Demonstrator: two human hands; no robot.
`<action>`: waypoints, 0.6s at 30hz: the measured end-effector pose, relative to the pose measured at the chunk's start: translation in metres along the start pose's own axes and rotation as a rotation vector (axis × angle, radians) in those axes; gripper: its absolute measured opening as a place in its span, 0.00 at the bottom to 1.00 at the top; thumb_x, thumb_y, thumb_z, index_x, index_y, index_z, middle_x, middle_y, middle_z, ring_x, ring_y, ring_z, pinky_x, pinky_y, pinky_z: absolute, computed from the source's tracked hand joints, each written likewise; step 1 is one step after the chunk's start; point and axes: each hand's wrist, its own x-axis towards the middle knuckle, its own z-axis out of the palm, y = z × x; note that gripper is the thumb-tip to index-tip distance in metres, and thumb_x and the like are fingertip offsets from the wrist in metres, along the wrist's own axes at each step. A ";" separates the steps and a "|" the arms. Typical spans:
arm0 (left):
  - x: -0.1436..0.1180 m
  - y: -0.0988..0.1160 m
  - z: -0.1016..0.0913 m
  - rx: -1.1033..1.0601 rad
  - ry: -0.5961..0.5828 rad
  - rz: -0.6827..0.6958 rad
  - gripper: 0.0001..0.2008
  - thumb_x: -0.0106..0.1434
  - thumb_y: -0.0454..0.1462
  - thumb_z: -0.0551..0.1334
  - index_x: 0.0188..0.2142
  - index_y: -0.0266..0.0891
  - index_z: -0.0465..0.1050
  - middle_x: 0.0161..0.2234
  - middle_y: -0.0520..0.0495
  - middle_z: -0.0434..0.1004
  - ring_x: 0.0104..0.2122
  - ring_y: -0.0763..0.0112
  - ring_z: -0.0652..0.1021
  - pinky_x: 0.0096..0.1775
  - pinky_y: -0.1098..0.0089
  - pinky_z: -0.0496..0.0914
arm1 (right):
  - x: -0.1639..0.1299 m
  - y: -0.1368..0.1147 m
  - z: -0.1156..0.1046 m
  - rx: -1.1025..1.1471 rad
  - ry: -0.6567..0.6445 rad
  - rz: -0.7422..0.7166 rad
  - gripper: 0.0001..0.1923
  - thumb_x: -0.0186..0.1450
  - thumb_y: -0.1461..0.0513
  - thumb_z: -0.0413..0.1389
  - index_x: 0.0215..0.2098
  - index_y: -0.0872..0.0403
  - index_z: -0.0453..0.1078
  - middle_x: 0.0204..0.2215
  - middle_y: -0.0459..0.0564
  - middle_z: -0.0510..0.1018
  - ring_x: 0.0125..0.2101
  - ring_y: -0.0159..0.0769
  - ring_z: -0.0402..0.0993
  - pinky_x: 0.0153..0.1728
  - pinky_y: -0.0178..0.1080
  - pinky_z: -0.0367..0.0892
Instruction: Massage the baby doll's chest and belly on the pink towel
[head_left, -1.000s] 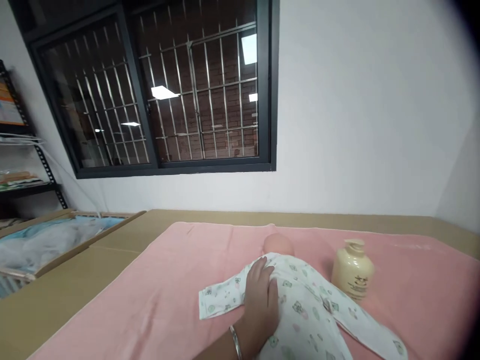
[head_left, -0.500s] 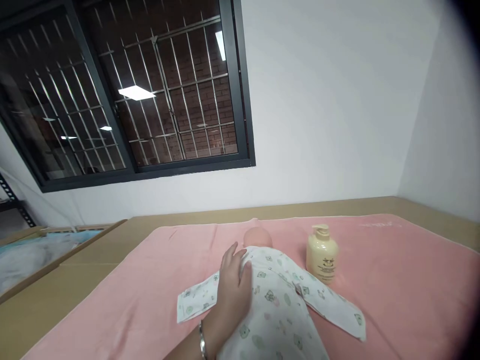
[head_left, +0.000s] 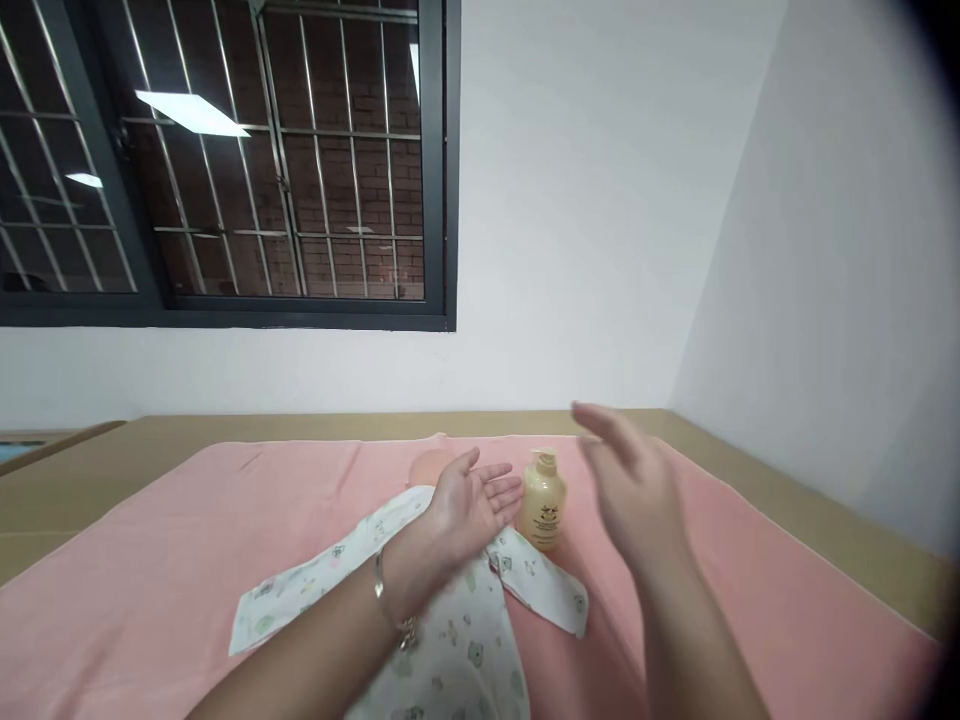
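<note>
Cream pump bottle (head_left: 543, 499), dark unreadable label, between open hands.

The blanket (head_left: 187, 560) is plain pink. The doll (head_left: 431, 467) wears a white romper (head_left: 450, 640) printed with small green and pink figures. The bottle (head_left: 542, 500) is cream-yellow

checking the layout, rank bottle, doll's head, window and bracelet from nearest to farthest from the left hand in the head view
1. bracelet, on the left hand's own wrist
2. bottle, just right of the fingers
3. doll's head, just behind the hand; too close to the bottle to call
4. window, up on the far wall
</note>
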 end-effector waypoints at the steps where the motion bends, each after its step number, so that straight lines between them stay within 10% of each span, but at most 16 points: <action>1: 0.007 0.003 0.005 -0.048 0.000 -0.034 0.32 0.65 0.49 0.52 0.58 0.24 0.59 0.57 0.24 0.64 0.55 0.53 0.72 0.51 0.62 0.71 | 0.005 0.004 0.010 -0.030 -0.074 0.036 0.22 0.65 0.60 0.49 0.56 0.53 0.67 0.47 0.53 0.76 0.47 0.42 0.73 0.46 0.44 0.69; 5: 0.032 0.011 0.019 -0.139 0.046 -0.031 0.32 0.67 0.48 0.48 0.61 0.23 0.54 0.58 0.23 0.63 0.55 0.54 0.73 0.45 0.64 0.74 | 0.015 0.031 0.046 -0.225 -0.310 0.149 0.25 0.63 0.65 0.44 0.57 0.59 0.65 0.50 0.56 0.75 0.49 0.41 0.72 0.47 0.40 0.67; 18: 0.035 0.015 0.007 -0.046 0.153 -0.162 0.30 0.67 0.44 0.49 0.59 0.18 0.56 0.54 0.21 0.66 0.53 0.52 0.73 0.45 0.63 0.73 | 0.025 0.022 0.073 -0.734 -0.324 0.306 0.22 0.66 0.61 0.40 0.55 0.55 0.64 0.44 0.57 0.78 0.42 0.46 0.76 0.34 0.41 0.66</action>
